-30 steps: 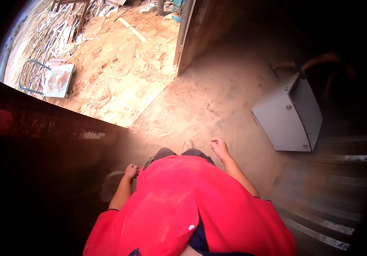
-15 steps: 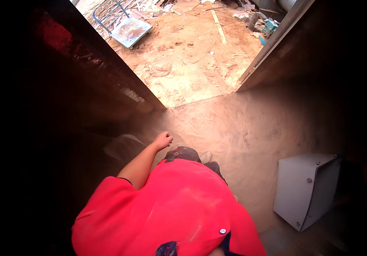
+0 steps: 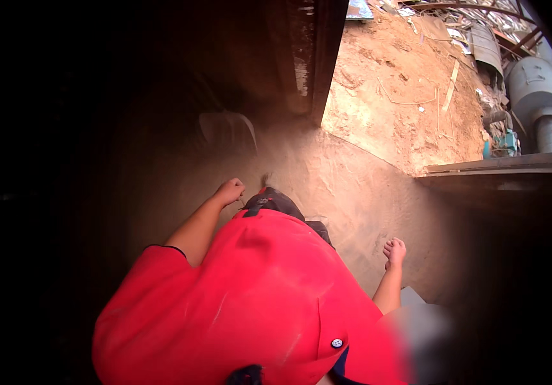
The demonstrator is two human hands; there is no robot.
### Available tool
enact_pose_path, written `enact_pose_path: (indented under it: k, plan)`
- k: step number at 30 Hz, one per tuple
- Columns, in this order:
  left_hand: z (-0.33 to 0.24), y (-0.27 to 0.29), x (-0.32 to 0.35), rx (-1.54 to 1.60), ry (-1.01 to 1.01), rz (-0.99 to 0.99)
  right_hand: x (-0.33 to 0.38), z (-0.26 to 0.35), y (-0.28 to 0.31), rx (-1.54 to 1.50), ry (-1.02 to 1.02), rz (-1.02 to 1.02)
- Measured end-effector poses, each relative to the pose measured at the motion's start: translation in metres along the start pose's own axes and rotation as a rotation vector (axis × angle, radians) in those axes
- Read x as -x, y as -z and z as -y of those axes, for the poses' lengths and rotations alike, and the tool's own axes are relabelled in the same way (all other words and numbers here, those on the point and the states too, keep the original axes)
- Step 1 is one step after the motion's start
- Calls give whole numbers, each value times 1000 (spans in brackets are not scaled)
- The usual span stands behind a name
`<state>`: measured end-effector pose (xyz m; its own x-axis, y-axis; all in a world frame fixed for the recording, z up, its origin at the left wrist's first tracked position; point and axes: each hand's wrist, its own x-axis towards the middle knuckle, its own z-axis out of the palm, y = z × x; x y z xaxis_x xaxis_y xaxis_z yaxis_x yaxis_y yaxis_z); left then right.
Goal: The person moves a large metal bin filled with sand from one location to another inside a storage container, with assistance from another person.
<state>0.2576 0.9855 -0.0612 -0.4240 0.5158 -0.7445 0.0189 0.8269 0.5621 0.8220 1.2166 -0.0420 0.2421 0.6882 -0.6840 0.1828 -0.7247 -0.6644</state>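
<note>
— Head view: what fills it most?

— The dusty floor (image 3: 353, 192), dark on the left and lit toward the far right, where it meets a sunlit sandy yard (image 3: 404, 96) strewn with scrap. A dark door post (image 3: 317, 58) stands at the far middle. Near us is the person's red shirt (image 3: 256, 301).

— And the smaller things?

— A grey box (image 3: 412, 296), half blurred, sits near right. A pale rounded thing (image 3: 227, 128) lies far left in shadow; I cannot tell what it is.

— The hands?

— Both carry nothing. The left hand (image 3: 231, 191) is curled into a loose fist just beside the dark waistband (image 3: 276, 200), which lies in the middle, above the shirt. The right hand (image 3: 394, 251) hangs with fingers loosely spread, just far of the grey box and apart from it.

— How would you do this stretch well?

— It looks like walking on loose dust, so I'd judge short, flat steps best. Keep the right arm off the box corner. Watch the dark left side, where the footing is hidden.
</note>
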Motion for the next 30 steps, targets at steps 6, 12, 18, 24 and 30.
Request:
enact_pose_path:
  k: [6, 12, 18, 24, 30]
  plan:
    - [54, 7, 7, 236, 27, -90, 14, 43, -93, 174, 34, 209]
    - [137, 58, -2, 478, 113, -186, 42, 41, -213, 542, -1, 407]
    - [198, 87, 51, 749, 246, -505, 81, 113, -355, 859, 262, 663]
    - [266, -22, 85, 1260, 253, -693, 156, 238, -537, 1054, 928, 1064]
    - [261, -159, 137, 1089, 723, -862, 263, 288, -770, 1247, 1726, 1299]
